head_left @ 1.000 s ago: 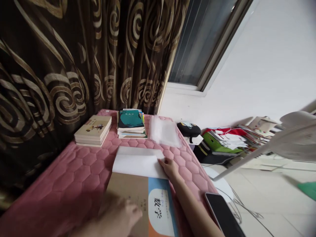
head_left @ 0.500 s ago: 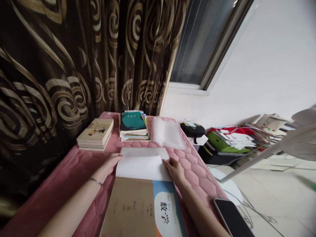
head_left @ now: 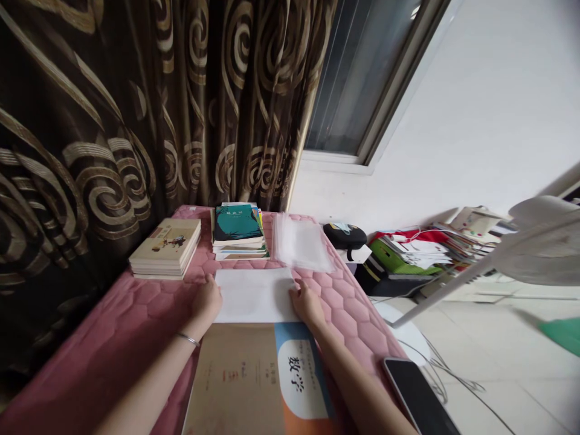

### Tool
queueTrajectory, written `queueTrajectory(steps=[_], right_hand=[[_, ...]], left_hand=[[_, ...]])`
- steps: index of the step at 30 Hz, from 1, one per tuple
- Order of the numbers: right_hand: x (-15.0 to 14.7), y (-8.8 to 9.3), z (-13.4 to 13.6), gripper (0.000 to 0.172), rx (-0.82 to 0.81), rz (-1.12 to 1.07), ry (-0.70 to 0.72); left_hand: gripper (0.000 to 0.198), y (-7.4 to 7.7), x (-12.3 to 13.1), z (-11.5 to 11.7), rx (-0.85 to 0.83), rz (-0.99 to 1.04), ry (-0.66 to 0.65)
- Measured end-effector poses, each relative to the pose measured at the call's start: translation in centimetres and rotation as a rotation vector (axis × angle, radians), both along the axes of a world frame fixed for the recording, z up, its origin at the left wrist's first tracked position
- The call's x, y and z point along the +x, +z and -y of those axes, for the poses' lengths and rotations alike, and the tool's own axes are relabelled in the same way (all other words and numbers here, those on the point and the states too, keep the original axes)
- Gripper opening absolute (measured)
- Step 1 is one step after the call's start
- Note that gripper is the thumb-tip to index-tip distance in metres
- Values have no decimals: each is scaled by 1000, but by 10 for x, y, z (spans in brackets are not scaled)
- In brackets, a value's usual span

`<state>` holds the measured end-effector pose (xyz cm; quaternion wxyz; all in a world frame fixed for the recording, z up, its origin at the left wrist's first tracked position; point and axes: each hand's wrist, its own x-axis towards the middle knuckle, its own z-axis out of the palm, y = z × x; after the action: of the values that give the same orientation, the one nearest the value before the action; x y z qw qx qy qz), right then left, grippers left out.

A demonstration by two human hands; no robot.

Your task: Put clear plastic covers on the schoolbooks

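A textbook (head_left: 240, 377) with a brown, blue and white cover lies sideways in front of me. Just beyond its far edge is a white sheet (head_left: 254, 296), which looks flat and blank. My left hand (head_left: 208, 299) has its fingers closed at the sheet's left edge, and the thumb side faces the paper. At the opposite edge, my right hand (head_left: 308, 302) pinches the sheet's right side. Whether the sheet is a page of the book or a separate cover, I cannot tell.
A pink quilted mattress (head_left: 145, 308) bears a stack of beige books (head_left: 170, 241), a pile with a teal book (head_left: 238, 222) on top and clear plastic sleeves (head_left: 301, 241). A phone (head_left: 419, 396) lies at the right edge. A white fan (head_left: 539, 241) stands beyond.
The translucent strip beyond the white sheet no longer shows; white now reaches the far edge. My left hand has turned, its fingers curled more tightly. The view has shifted slightly right.
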<state>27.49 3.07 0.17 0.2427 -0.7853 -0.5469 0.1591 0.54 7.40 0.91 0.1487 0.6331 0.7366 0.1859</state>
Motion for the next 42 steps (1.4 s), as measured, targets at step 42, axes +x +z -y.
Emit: queueTrajectory(steps=[42], right_hand=[[-49,-3,12,56,-94,271,572]], left_hand=[[61,-15,54,23,-31,-389,-418]])
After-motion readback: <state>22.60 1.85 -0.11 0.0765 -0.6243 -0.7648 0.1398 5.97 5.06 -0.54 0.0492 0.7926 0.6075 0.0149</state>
